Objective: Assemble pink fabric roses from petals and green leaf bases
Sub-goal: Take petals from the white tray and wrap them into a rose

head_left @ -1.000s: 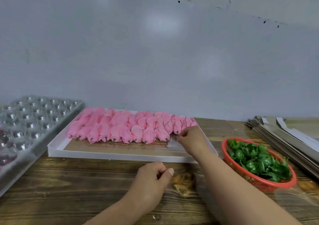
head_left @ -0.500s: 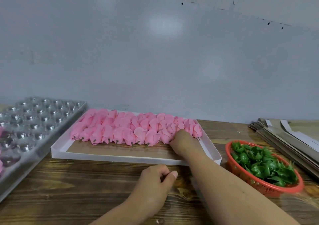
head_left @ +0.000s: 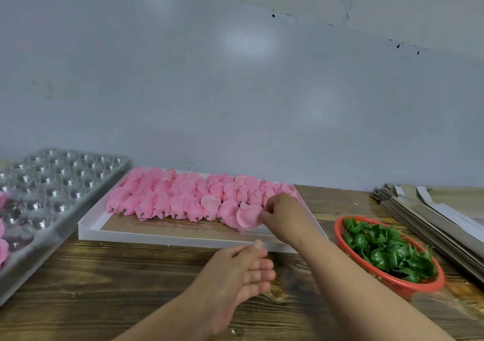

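Observation:
Rows of pink fabric rose heads (head_left: 183, 196) lie in a shallow white tray (head_left: 162, 236) at the middle of the wooden table. My right hand (head_left: 284, 215) reaches into the tray's right end and pinches one pink rose head (head_left: 247, 216) by its edge. My left hand (head_left: 241, 270) hovers in front of the tray, fingers loosely spread, holding nothing. Green leaf bases (head_left: 387, 251) fill a red basket (head_left: 408, 285) on the right.
A clear plastic blister tray (head_left: 52, 191) with round cells slants along the left, a few pink roses (head_left: 4, 246) in its near cells. A stack of flat grey cardboard sheets (head_left: 432, 215) lies at the far right. A grey wall stands close behind.
My right hand has taken hold of a rose head at the tray's right end and drawn it slightly toward me. My left hand has uncurled from a loose fist.

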Demonstrator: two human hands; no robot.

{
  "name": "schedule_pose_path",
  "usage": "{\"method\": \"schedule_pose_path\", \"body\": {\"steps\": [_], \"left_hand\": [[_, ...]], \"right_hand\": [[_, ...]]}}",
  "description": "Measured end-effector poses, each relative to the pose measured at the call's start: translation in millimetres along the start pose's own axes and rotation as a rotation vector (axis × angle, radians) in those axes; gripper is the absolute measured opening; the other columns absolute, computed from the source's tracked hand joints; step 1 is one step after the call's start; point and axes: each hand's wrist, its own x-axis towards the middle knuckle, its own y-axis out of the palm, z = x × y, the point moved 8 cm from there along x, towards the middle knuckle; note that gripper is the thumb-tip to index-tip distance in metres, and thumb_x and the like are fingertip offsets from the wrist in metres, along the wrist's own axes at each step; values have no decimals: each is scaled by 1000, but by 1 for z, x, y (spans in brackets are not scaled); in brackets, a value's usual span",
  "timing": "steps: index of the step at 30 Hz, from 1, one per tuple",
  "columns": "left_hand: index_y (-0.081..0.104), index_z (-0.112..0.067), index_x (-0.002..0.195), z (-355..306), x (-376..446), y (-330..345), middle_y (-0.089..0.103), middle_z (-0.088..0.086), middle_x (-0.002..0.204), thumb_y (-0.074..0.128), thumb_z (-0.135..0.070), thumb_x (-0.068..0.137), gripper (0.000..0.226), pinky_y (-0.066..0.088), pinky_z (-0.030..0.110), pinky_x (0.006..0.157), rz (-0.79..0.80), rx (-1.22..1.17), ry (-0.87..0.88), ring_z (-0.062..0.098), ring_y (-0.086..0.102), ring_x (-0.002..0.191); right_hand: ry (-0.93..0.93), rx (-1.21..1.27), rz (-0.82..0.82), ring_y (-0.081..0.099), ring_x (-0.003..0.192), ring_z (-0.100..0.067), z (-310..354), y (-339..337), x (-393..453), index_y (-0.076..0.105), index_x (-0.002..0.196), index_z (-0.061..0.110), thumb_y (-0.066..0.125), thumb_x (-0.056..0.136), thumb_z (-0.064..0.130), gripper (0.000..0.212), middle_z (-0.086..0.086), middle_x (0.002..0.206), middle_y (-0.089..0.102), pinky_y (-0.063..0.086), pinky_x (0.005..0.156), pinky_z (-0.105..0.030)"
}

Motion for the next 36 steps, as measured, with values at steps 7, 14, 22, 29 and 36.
{"method": "schedule_pose_path", "body": {"steps": [7,14,22,29,36], "left_hand": [[62,-10,117,13,-4,20,71,11,110,72,-65,56,83,57,35,73,193,-232,-116,20,71,95],[56,-7,129,-4,-6,27,63,15,127,61,-44,73,67,44,44,101,327,-477,-17,25,60,118],[66,-7,99,-4,-1,16,69,16,99,70,-28,64,41,51,38,82,245,-447,-17,26,69,90],[77,-12,74,-9,1,10,72,14,92,73,-22,62,16,58,34,71,215,-462,11,25,72,85],[56,-10,126,-13,-2,10,67,18,109,61,-47,80,59,57,40,83,188,-397,53,29,67,105]], "right_hand": [[-118,243,-132,54,60,-20,25,-20,-47,57,60,21,56,76,16,16,3,59,57,45,59,-33],[-244,486,-165,53,56,-15,39,4,-94,56,59,17,56,82,28,26,3,55,57,45,56,-41],[-234,537,-206,56,63,-14,31,10,-104,52,54,30,56,74,26,21,7,61,59,49,62,-42],[-207,589,-197,57,64,-18,27,17,-103,54,55,28,61,75,18,23,-3,65,61,49,66,-46],[-175,630,-165,60,66,-25,24,21,-100,58,61,20,64,79,7,23,-4,65,62,50,68,-50]]}}
